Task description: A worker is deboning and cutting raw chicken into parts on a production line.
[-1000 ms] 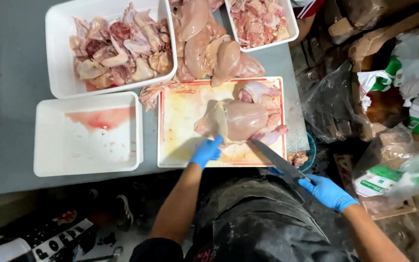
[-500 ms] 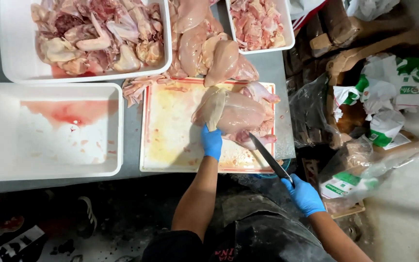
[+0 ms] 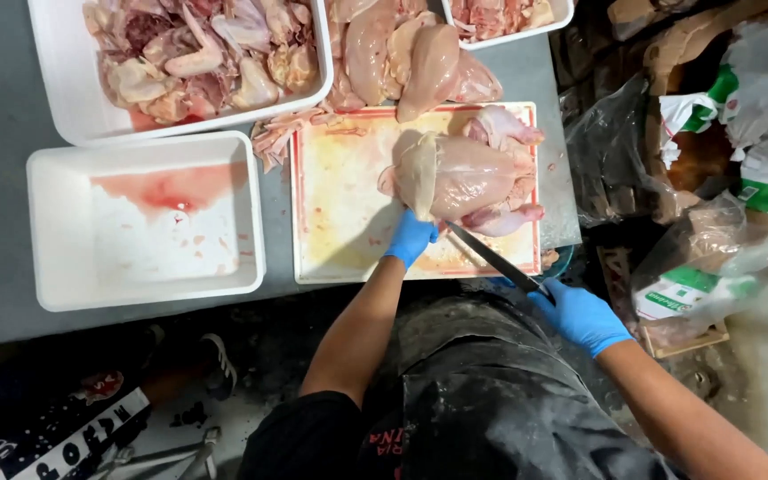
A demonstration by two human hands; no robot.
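Head view: your left hand [image 3: 411, 238] pinches the chicken [image 3: 464, 173] on the board [image 3: 340, 213], right hand [image 3: 580, 316] grips the knife [image 3: 491, 256]; one tray [image 3: 64, 107] holds cut pieces, this bird looks uncut.

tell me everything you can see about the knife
The knife has a long, narrow, dark blade and lies slanted over the lower right corner of the cutting board. Its tip points up-left at the raw chicken. The blue-gloved right hand covers its handle, off the board's edge. Whether the tip touches the meat is unclear.

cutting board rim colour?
Red rim on the cutting board, its face stained yellowish-white. The head view shows it.
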